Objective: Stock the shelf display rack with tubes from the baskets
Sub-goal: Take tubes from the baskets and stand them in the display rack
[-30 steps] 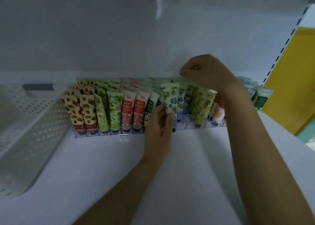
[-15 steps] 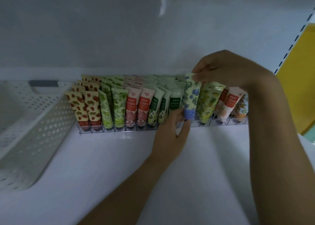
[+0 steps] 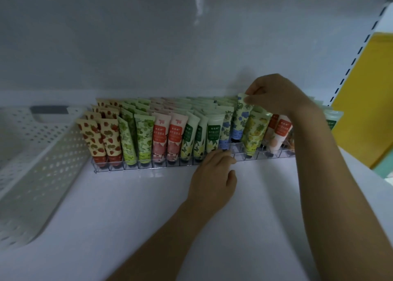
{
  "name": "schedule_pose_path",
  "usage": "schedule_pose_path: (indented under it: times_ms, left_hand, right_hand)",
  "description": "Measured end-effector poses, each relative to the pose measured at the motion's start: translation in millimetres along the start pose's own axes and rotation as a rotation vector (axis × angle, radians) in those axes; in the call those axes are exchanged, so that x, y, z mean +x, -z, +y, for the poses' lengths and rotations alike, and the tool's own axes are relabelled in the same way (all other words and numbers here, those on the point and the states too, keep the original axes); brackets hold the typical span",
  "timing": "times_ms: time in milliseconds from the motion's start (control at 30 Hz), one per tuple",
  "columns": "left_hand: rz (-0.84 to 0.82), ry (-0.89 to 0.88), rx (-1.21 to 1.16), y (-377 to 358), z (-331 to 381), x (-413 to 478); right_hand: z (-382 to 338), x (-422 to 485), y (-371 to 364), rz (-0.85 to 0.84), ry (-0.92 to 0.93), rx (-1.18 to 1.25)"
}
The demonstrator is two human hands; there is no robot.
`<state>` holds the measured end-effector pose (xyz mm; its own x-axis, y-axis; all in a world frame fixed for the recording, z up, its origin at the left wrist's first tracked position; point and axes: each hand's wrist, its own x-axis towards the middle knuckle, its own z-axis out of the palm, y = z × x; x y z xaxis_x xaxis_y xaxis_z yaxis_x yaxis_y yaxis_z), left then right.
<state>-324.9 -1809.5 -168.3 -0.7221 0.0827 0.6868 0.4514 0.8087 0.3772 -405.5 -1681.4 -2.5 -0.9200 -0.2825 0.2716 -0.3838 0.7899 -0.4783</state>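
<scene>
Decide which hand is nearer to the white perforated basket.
Left. The left hand sits at the front edge of the rack, right of the basket; the right hand is farther right, pinching the top of a blue-flowered tube.

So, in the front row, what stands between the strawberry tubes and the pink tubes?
Two green-patterned tubes, standing in the rack, as the head view shows.
</scene>
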Motion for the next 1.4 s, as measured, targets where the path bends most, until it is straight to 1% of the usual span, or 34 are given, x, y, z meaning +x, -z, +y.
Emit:
schedule_pose_path:
  times_ms: [233,600,1033,1200,1300,1400]
  left_hand:
    - [0.009,-0.007,0.018,-1.3,-2.2,-0.3]
    - [0.025,-0.011,0.020,-1.2,-0.7,-1.0]
    - [0.031,-0.018,0.014,-2.8,-1.3,-1.2]
    - [0.022,-0.007,0.006,-1.9,-0.4,-0.9]
    - [0.005,0.007,0.010,-1.2,-0.5,-0.6]
    - [-0.004,0.009,0.013,0.1,0.7,-0.9]
  right_hand:
    - [2.8,3.3,-2.0,0.041,0.006,-0.003]
    - [2.7,4.5,-6.1,0.055,0.041,-0.004]
    - [-4.0,1.2,-4.0,-0.038,0.046,-0.032]
    - [-2.4,0.4,2.3,-0.117,0.037,-0.075]
    - [0.4,4.4,-4.0,-0.073,0.029,-0.067]
    - [2.9,8.0,-17.1,-0.079,0.027,-0.089]
